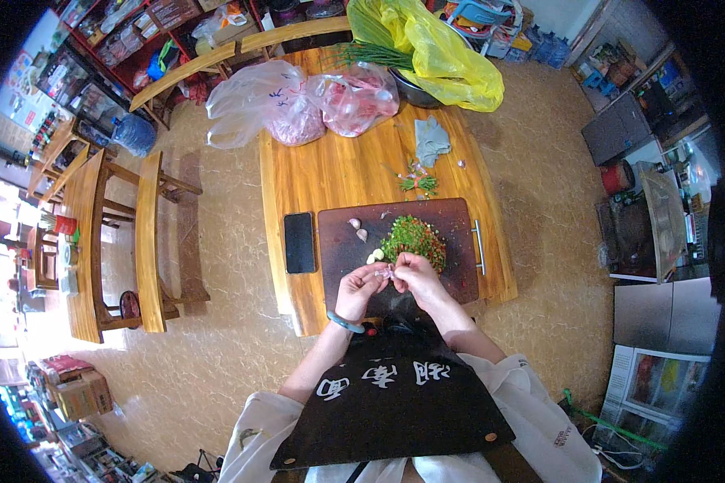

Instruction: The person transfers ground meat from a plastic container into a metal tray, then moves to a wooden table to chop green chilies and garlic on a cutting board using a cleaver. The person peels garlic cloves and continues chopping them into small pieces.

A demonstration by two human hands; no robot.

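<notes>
Between the fingertips of both hands is a small garlic clove (387,273) with pinkish papery skin. My left hand (360,286) pinches it from one side, with a bluish bangle on the wrist. From the other side, the fingers of my right hand (415,277) pinch its skin. Below them lies a dark cutting board (344,290). Two pale peeled garlic cloves (376,256) rest on it just beyond my left fingers. Farther up are two unpeeled garlic cloves (358,229). A heap of chopped green and red peppers (415,238) sits beyond my right hand.
A phone (300,243) lies left of the board, and a metal handle (478,247) is at its right. Pepper stems (420,183) and a grey cloth-like piece (432,142) lie beyond. Bags of meat (353,102) and a yellow bag (453,60) over green stalks stand at the table's far end.
</notes>
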